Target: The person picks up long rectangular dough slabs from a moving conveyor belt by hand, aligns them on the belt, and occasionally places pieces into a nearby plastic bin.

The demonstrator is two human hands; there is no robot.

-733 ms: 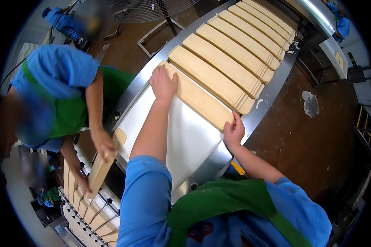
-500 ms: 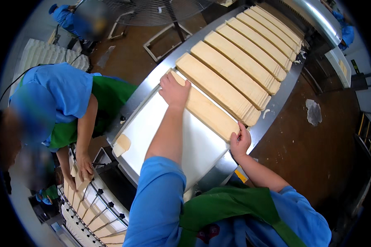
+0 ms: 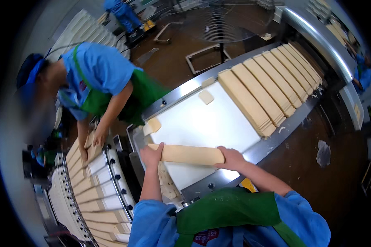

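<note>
Between my two hands is a long, pale stack of dough sheets, held crosswise over the near end of the white conveyor belt. My left hand grips its left end, thumb on the near-facing side. Around its right end are the fingers of my right hand. Farther along the belt, more dough stacks lie side by side in a row. A small dough piece rests on the white belt, and another dough scrap lies at its left edge.
At left, a co-worker bends over a second conveyor with dough strips between dark rods. A metal rail edges my belt. Dough scraps sit below its near end. A large wire-guarded fan stands behind.
Both hands have lifted the nearest dough stack off the row and brought it toward me. More white belt shows now. The view has shifted, and the co-worker appears farther right.
</note>
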